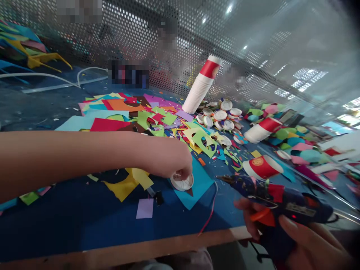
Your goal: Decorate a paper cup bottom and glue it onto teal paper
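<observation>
Right hand grips the glue gun; left hand pinches a cup bottom. Hot glue may burn those fingers.

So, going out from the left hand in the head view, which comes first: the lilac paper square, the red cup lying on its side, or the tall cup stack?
1. Lilac paper square: just below the left hand, near the table edge.
2. Red cup: lying to the right, by the glue gun's nozzle.
3. Tall cup stack: leaning at the back, by the mesh wall.
</observation>
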A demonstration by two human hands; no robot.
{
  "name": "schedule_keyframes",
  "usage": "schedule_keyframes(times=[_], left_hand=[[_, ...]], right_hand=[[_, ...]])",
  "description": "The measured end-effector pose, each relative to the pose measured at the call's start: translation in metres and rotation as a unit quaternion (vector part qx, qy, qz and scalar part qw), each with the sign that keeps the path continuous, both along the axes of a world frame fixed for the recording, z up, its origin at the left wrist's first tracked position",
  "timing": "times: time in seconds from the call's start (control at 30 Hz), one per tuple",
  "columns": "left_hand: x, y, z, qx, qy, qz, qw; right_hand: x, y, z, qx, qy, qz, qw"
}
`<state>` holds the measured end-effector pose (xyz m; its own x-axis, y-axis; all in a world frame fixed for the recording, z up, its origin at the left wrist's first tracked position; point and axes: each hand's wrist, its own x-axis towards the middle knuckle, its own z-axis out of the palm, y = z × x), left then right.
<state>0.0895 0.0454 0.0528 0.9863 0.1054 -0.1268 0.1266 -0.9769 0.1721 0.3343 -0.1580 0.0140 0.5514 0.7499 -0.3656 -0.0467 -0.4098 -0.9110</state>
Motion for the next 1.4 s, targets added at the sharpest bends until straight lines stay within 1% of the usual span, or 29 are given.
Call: schedule_keyframes(times=[0.1,0.13,0.3,0.37,0.47,0.53,0.6,0.67,0.73,0.77,0.83,0.87,0.93,0.97,1.07,1.2,1.3,1.4], left_hand=[[0.003,0.001,-0.002,-0.008,-0.007,-0.003,1.000],[0.003,0.002,-0.003,-0.012,-0.009,-0.002,1.000],[0.005,0.001,-0.003,-0.037,-0.022,0.003,0.999],[0.005,0.000,-0.002,-0.045,-0.034,0.004,0.998],[0.003,0.000,0.001,-0.048,-0.056,0.009,0.997],[-0.002,-0.001,0.003,-0.049,-0.070,0.015,0.996],[-0.011,-0.003,0.003,-0.050,-0.098,0.025,0.994],[-0.022,-0.009,0.000,-0.053,-0.148,0.037,0.987],[-0.033,-0.018,-0.008,-0.047,-0.195,0.044,0.979],[-0.038,-0.025,-0.013,-0.028,-0.223,0.042,0.974],[-0.042,-0.041,-0.024,0.053,-0.261,0.029,0.964],[-0.042,-0.049,-0.030,0.104,-0.272,0.015,0.957],[-0.038,-0.066,-0.039,0.190,-0.289,0.008,0.938],[-0.034,-0.074,-0.042,0.213,-0.293,0.000,0.932],[-0.023,-0.088,-0.045,0.256,-0.298,-0.015,0.920],[-0.013,-0.092,-0.041,0.304,-0.286,-0.024,0.909],[-0.010,-0.093,-0.042,0.315,-0.290,-0.026,0.904],[-0.010,-0.092,-0.046,0.316,-0.291,-0.020,0.903]], right_hand=[[-0.008,0.003,0.009,0.010,-0.005,-0.008,1.000],[-0.009,0.004,0.011,0.012,-0.004,-0.002,1.000],[-0.010,0.006,0.012,0.028,0.014,0.082,0.996],[-0.007,0.005,0.011,0.039,0.008,0.100,0.994],[-0.003,0.007,0.009,0.064,-0.019,0.149,0.987],[0.000,0.009,0.011,0.085,-0.040,0.167,0.981],[0.002,0.013,0.013,0.091,-0.047,0.172,0.980],[0.004,0.015,0.016,0.091,-0.052,0.171,0.980],[0.006,0.019,0.018,0.085,-0.049,0.165,0.981],[0.006,0.021,0.019,0.082,-0.041,0.159,0.983],[0.005,0.027,0.020,0.080,-0.011,0.143,0.986],[0.004,0.031,0.021,0.080,0.004,0.140,0.987],[0.001,0.040,0.023,0.083,0.018,0.150,0.985],[0.000,0.045,0.024,0.088,0.018,0.162,0.983],[-0.001,0.056,0.025,0.115,0.012,0.201,0.973],[0.003,0.063,0.025,0.128,0.049,0.226,0.965],[0.004,0.066,0.024,0.135,0.058,0.232,0.962],[0.004,0.068,0.023,0.135,0.055,0.229,0.963]])
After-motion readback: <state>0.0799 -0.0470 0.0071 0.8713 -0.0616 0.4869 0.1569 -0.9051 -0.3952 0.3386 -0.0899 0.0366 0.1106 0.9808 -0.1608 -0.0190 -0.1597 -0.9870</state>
